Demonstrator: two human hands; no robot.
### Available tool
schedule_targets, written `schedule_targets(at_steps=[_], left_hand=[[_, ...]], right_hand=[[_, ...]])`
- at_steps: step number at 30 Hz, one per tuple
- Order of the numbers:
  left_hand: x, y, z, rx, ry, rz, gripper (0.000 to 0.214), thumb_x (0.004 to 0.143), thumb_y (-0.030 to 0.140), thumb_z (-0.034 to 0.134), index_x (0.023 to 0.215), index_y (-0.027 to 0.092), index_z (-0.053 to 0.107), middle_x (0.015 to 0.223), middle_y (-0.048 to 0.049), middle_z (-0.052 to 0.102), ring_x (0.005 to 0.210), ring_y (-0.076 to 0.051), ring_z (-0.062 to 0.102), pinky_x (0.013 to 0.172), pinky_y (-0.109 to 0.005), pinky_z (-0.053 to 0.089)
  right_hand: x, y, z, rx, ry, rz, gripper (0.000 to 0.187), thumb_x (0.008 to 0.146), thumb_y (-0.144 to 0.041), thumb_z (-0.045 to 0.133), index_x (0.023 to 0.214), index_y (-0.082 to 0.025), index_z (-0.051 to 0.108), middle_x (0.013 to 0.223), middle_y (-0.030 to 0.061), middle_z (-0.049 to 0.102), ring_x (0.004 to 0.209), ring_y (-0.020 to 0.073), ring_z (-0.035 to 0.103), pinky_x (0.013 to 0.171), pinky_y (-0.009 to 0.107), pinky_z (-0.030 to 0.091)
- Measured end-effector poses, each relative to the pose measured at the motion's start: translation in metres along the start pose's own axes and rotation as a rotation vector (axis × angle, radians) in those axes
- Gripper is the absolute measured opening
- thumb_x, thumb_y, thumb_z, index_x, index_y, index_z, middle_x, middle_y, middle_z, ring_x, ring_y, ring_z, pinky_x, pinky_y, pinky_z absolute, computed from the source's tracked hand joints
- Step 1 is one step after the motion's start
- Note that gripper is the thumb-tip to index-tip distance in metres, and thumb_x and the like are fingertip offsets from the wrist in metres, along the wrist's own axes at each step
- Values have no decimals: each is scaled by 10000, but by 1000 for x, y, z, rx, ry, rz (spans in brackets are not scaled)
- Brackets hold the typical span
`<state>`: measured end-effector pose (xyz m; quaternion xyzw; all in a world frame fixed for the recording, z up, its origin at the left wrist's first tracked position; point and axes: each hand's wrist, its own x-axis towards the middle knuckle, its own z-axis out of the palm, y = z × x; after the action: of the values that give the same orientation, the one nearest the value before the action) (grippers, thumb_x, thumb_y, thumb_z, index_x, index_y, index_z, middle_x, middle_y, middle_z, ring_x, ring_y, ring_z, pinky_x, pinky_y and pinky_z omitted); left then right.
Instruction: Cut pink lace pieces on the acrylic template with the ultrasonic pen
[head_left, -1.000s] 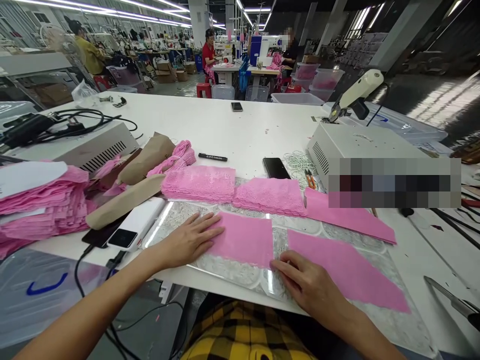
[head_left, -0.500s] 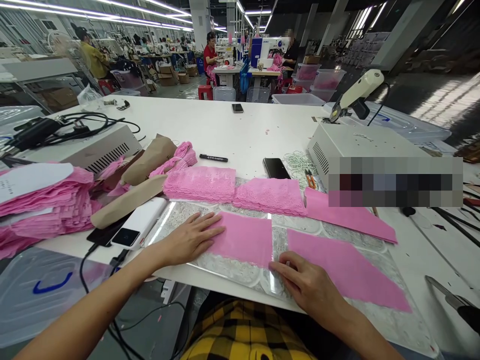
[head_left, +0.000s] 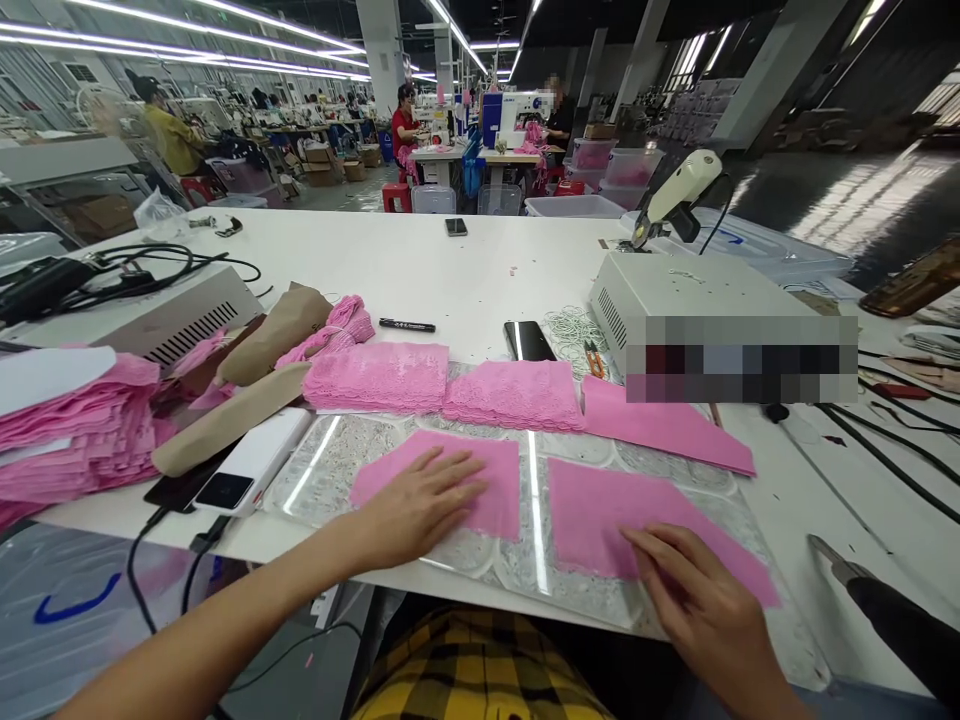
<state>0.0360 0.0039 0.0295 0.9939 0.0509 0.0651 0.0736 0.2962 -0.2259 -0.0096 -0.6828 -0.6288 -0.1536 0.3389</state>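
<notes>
My left hand (head_left: 424, 505) lies flat, fingers spread, on a pink fabric piece (head_left: 499, 490). It covers the lower left part of that piece. My right hand (head_left: 697, 590) is at the lower edge of a second pink fabric piece (head_left: 600, 505) with a slanted right side. Its thumb and forefinger are pinched together on the cloth there. Both pieces rest on a clear, glossy sheet with a grey mottled pattern (head_left: 345, 470). Behind them stand two stacks of pink lace pieces (head_left: 375, 375) (head_left: 514, 392) and a smooth pink stack (head_left: 664, 425).
Left are a white power bank (head_left: 255, 465), brown paper rolls (head_left: 232, 420) and a pink fabric heap (head_left: 75, 420). A phone (head_left: 529, 341), orange-handled snips (head_left: 595, 360) and a grey machine box (head_left: 697, 285) stand behind. Scissors (head_left: 862, 590) lie right. Co-workers sit farther back.
My right hand has moved right, from the left piece's corner to the right piece's lower edge. My left hand has shifted further onto the left piece. The view has turned slightly right.
</notes>
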Motion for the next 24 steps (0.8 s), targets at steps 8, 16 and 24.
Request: schedule_targets(at_steps=[8,16,24], left_hand=[[73,52,38,-7,19,129,425,1027,375,415,1405,205,511,1501,-108,463,1429,-284,382,1174,-516,308],[79,54,53,112,48,98,464,1016,366,461,1457,221,449,1528,-104,425,1436,-325,357,1152,-551,325],[72,54,55,182,98,83,468,1030,362,425,1477,225,430,1534,-86,419,1434,-308,366,1157,-516,340]], right_hand=[[-32,47,-22,-216,140,71,292,920,-223,560,1197,-253,645,1074,47,705,945,202,681,872,372,537],[-47,60,-29,-212,124,222,266,924,-252,551,1167,-241,658,1118,54,695,1018,205,671,882,389,574],[-46,57,-29,-168,143,248,243,921,-242,559,1138,-237,668,1126,58,685,1041,199,662,898,380,585]])
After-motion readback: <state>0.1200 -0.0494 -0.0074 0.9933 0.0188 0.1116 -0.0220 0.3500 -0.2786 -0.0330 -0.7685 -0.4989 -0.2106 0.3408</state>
